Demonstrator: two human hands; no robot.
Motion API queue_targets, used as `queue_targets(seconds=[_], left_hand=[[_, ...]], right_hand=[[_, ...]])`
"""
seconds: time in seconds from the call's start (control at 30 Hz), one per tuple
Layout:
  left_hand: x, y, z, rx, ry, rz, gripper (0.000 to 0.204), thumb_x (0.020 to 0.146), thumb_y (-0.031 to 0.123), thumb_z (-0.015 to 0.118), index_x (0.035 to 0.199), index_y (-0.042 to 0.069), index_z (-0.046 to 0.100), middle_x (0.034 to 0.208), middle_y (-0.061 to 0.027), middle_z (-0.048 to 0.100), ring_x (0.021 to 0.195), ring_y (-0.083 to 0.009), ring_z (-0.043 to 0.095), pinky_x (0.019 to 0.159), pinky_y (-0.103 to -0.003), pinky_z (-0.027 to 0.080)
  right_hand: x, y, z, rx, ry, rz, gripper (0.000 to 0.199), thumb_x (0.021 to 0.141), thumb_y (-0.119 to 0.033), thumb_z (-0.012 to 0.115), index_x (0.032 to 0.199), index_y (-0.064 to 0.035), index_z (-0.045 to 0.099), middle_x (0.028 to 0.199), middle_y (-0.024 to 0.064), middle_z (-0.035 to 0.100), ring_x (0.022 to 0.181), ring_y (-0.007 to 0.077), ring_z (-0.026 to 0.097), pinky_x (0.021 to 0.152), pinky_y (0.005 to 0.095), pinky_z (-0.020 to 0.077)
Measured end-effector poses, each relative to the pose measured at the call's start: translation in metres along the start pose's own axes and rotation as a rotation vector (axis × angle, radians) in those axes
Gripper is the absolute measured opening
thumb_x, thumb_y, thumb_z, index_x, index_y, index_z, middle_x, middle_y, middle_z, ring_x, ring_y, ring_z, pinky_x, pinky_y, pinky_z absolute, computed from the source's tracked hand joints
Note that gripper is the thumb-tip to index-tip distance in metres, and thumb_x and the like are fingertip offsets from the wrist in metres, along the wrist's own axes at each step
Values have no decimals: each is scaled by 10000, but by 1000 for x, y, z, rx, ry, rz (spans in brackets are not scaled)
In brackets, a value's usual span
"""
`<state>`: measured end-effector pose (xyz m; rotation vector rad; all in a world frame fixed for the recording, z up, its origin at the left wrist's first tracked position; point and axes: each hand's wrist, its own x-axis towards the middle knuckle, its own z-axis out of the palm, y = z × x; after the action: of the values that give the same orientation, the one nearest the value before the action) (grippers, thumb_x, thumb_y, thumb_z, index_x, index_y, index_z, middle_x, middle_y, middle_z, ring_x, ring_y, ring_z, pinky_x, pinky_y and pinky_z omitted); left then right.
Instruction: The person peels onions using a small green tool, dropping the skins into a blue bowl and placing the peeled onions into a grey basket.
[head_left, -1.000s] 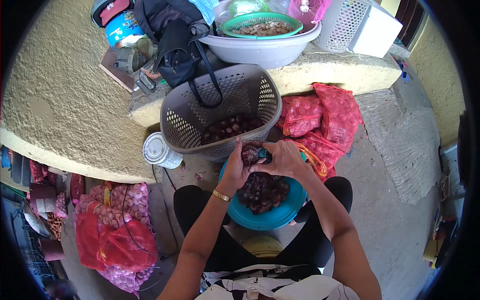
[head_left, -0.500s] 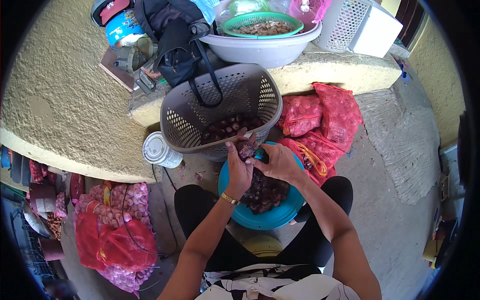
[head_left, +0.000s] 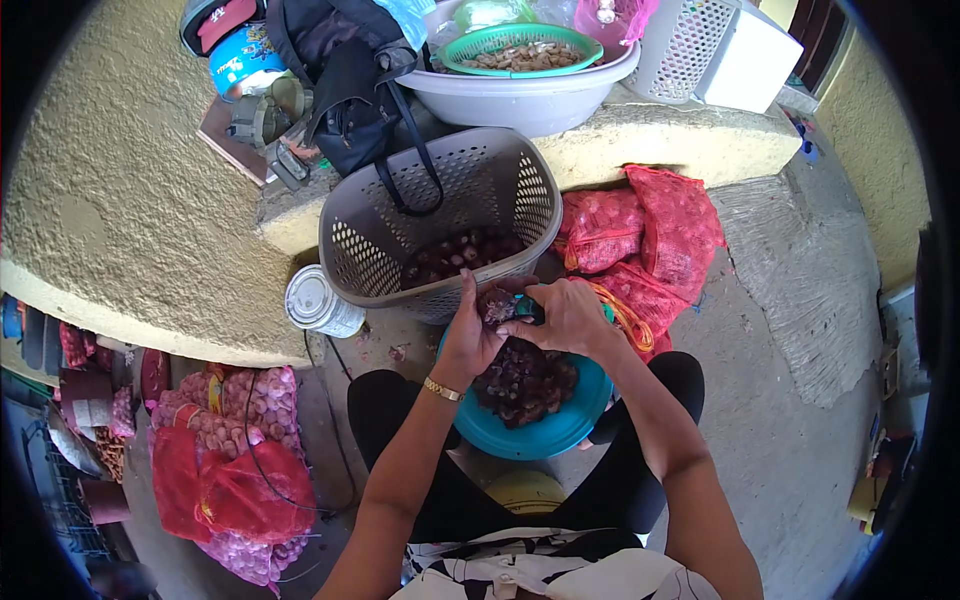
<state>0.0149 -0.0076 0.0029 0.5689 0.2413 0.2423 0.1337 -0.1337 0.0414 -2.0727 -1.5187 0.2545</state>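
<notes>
My left hand (head_left: 468, 338) is closed round a dark red onion (head_left: 497, 306), its rooty end facing up. Against the onion's right side, my right hand (head_left: 572, 318) grips what looks like a small knife with a teal handle (head_left: 527, 309); the blade is hidden, and the right thumb presses near the onion. Both hands are above a round blue basin (head_left: 520, 445) between my knees, where dark red onions or skins (head_left: 525, 385) lie heaped. Just beyond stands a grey perforated basket (head_left: 345, 275) with more red onions (head_left: 462, 256) at its bottom.
Red mesh sacks (head_left: 682, 235) are piled right of the basket. A white-lidded can (head_left: 322, 300) stands to its left. Mesh bags of pinkish bulbs (head_left: 262, 400) lie at left. On the ledge are a black bag (head_left: 350, 120) and a large pale tub (head_left: 520, 105) holding a green colander (head_left: 470, 45).
My right hand has shifted slightly right and up, its wrist turned so the back shows more. The left hand has moved a little left, still holding the onion.
</notes>
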Motion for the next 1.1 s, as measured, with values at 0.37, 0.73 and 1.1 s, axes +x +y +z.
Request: queue_targets(seconds=[0.37,0.73,1.1], left_hand=[[5,-22,-26,-168,-23,216,532,1002,519,346,1046,34,560,1387,-193,493,1211,-275,546,805,-302,564],[8,-20,-16,-157,-7,336,504,1003,516,337,1090,73,562,1419,-145,467,1343,-328,416,1064,-359,434],[2,-10,-11,-157,41,283,488,1015,473,345,1079,25,527,1334,-185,513,1262,-341,500,1041,-465,464]], right_hand=[[-3,1,19,52,122,44,551,748,-587,713,825,-45,658,552,165,570,585,385,610,538,466,471],[-1,1,36,96,205,6,512,787,-565,691,830,-57,649,538,162,547,569,385,594,523,460,455],[-11,2,-6,32,-15,-143,425,760,-527,730,905,-132,672,642,101,627,608,327,629,524,416,465]])
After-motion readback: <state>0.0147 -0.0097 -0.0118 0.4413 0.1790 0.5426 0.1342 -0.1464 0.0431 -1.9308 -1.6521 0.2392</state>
